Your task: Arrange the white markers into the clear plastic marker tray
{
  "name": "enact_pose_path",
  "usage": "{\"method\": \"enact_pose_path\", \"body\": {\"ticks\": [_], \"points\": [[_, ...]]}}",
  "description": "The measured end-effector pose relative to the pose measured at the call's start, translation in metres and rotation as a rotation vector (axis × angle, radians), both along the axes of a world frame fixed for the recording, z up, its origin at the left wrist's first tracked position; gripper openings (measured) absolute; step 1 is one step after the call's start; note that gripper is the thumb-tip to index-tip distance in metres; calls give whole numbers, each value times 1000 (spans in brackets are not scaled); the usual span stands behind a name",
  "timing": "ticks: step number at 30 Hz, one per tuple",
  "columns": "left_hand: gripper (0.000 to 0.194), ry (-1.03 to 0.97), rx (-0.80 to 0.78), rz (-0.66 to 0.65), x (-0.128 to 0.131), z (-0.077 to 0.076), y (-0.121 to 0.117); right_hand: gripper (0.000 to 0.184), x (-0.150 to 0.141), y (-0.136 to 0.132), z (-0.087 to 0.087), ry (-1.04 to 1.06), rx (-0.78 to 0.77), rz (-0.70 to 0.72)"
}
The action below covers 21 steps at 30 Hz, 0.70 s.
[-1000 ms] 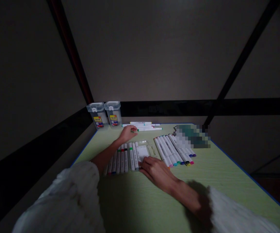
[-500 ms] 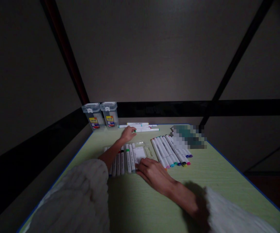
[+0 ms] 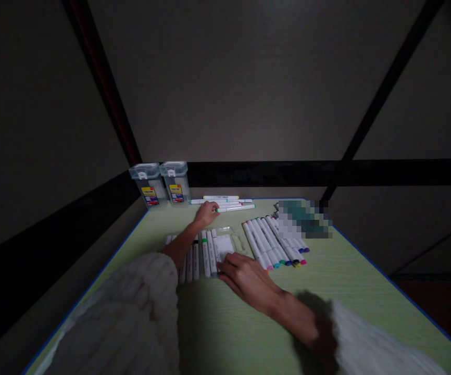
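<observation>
My left hand reaches over to the far side of the table, its fingers closed on the left end of a white marker with a green tip. That marker lies beside several other loose white markers. Nearer to me is a clear plastic tray, its left part filled with a row of white markers; my left forearm covers some of them. My right hand rests palm down at the tray's near edge, fingers curled onto it close to a white card-like patch.
Several colour-tipped markers lie side by side to the right of the tray. Behind them is a blurred-out greenish item. Two clear lidded boxes with yellow labels stand at the back left. The pale green table meets dark-framed panels.
Both hands keep nearly the same places. The right end of the green-tipped marker has risen very slightly in view, and the whole view has shifted a little.
</observation>
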<state>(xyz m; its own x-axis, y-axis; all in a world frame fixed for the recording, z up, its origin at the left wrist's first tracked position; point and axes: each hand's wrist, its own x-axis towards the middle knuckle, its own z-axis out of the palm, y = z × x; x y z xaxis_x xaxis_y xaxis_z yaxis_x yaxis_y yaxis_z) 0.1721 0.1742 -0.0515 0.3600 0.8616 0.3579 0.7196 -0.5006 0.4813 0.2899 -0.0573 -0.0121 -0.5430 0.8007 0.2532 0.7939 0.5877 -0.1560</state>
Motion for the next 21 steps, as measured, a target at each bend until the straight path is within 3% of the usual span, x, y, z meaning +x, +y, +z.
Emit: {"method": "enact_pose_path", "body": {"ticks": [21], "points": [[13,48,-10,23,3,0,-7,18,-1,-1,1,-6,-3,0]]}}
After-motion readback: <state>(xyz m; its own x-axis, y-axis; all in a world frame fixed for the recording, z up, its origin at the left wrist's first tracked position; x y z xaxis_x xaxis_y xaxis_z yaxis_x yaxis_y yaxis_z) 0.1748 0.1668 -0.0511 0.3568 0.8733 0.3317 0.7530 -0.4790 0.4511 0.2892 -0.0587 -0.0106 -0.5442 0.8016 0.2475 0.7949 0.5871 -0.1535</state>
